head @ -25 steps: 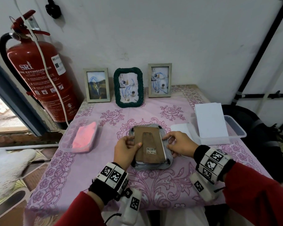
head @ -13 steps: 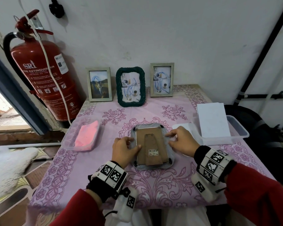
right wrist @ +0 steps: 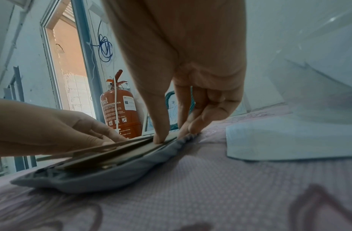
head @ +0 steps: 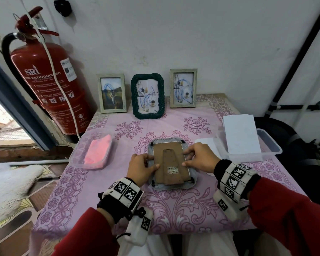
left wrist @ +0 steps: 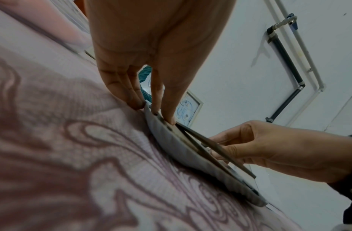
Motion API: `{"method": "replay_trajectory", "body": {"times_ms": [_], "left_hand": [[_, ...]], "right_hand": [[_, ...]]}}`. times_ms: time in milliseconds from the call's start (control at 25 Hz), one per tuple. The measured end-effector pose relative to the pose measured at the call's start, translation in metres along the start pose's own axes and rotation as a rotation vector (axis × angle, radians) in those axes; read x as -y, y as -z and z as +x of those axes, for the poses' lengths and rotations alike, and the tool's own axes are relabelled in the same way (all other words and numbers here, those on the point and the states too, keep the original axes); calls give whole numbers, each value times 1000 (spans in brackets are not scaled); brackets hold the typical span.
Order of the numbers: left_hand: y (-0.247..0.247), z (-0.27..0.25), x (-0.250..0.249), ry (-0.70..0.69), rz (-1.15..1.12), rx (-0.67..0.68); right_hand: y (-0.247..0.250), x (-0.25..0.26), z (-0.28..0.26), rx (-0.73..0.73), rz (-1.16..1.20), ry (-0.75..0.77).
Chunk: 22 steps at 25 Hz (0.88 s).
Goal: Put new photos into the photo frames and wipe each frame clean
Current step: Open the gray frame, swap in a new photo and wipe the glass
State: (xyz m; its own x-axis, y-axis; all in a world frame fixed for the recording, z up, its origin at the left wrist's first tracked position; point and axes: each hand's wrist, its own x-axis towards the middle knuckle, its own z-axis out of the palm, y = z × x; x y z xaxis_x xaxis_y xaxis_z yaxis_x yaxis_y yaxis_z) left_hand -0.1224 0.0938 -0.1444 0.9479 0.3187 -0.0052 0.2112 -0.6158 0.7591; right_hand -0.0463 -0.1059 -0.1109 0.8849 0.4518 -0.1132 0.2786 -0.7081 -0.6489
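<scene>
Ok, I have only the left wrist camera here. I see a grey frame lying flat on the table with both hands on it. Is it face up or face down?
Observer: Face down. In the head view the brown board backing with its stand is on top, inside the grey ridged photo frame.
Operator: Where is the cloth for wiping?
Observer: A pink folded cloth lies in a clear plastic tub to the left of the frame, and no hand touches it.
Operator: And the new photos?
Observer: A white stack of sheets leans on a clear plastic container to the right. I cannot tell what is printed on them.
</scene>
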Motion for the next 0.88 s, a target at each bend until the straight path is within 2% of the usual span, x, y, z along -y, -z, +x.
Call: {"method": "replay_trajectory", "body": {"times_ms": [240,440,600,880], "left_hand": [[5,5,3,-10,44,47],[17,16,-4,8,68,46],[19,22,-9,32,132,170],[15,17,-7,12,133,128]], "right_hand": [[1,-1,1,8,-17,19],[7,4,11,-47,21,-9],[5,6,16,20,-62,-1],[8,1,16,19,-36,12]]}}
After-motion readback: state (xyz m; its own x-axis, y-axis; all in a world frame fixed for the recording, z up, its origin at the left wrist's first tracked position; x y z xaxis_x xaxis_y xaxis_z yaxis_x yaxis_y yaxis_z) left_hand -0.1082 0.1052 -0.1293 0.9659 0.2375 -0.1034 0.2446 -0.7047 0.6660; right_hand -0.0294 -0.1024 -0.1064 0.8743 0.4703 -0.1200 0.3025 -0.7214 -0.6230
